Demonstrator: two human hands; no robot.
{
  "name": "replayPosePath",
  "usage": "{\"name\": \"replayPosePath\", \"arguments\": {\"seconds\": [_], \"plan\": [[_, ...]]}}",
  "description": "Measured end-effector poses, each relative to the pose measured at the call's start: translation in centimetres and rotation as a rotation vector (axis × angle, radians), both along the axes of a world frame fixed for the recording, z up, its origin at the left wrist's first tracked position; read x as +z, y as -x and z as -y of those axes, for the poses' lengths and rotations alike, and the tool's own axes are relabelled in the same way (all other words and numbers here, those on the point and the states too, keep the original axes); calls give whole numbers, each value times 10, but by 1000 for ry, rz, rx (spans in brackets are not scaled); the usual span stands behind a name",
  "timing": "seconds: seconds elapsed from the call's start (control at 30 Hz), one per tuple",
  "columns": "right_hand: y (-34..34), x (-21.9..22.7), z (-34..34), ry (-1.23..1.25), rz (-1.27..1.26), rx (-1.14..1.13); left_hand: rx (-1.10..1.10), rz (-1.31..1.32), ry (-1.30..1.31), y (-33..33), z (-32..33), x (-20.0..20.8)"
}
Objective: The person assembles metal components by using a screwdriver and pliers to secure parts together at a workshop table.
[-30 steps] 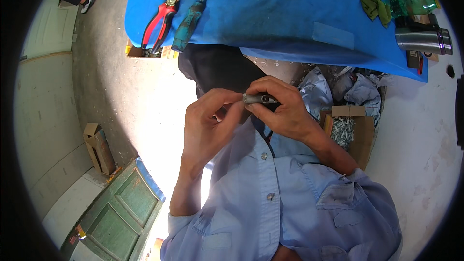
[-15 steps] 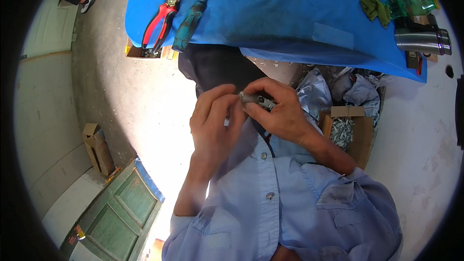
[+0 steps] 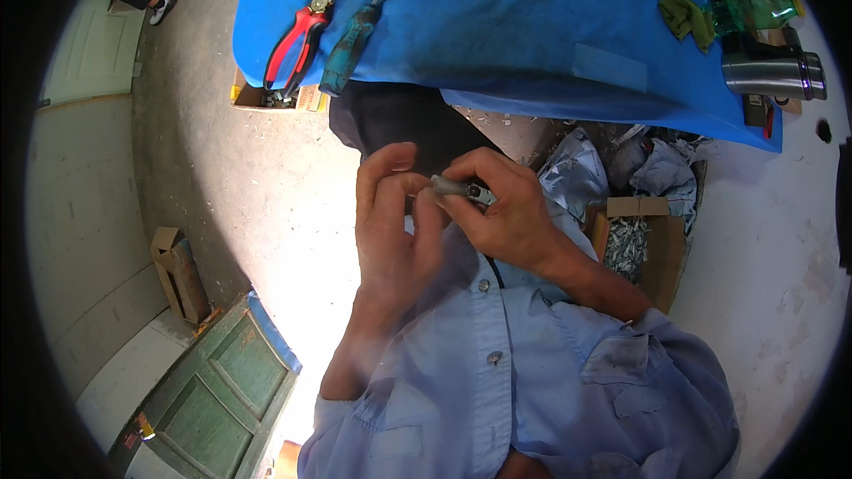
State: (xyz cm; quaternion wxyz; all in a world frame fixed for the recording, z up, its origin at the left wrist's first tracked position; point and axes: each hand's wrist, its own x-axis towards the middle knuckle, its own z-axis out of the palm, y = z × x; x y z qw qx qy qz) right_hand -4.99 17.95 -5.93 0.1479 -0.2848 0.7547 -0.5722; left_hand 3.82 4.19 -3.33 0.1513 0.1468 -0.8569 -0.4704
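In front of my body, my right hand (image 3: 506,213) is closed on a small metal part, a grey cylinder (image 3: 451,186) with a shiny, slotted end piece (image 3: 480,193) between thumb and fingers. My left hand (image 3: 390,222) is at the cylinder's left end. Its thumb and middle finger come together there while the index finger is raised and bent. Whatever lies between those left fingertips is too small to make out. Both hands are above my dark-trousered lap and the front of my light blue shirt (image 3: 497,319).
On the blue-covered table (image 3: 506,27) lie red-and-black pliers (image 3: 302,35) and a teal-handled screwdriver (image 3: 351,49). A green bottle (image 3: 754,13), an olive cloth (image 3: 685,21) and a steel flask (image 3: 772,75) are at its right. Below stands a cardboard box (image 3: 661,248) of small metal pieces.
My left index finger has lifted away from the metal part, and the left hand has opened a little. The right hand has shifted slightly left with the part still in its grip.
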Motion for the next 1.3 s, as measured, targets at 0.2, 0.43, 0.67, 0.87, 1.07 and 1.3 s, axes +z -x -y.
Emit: {"name": "replayPosePath", "arguments": {"seconds": [0.2,0.43,0.67,0.87,1.07,1.3], "plan": [[-2,-3,1,25,-102,-21,16,17,19,-1,-1,3],[2,-2,-2,17,-19,4,26,80,-93,-2,1,5],[5,0,-4,-20,128,43,-43,57,74,-2,10,3],[6,-1,-5,0,94,75,-68,58,78,-1,18,2],[8,-6,-8,5,79,116,-118,93,13,0,27,-2],[2,-7,-7,-27,47,106,-132,124,-93,-2,23,-5]]}}
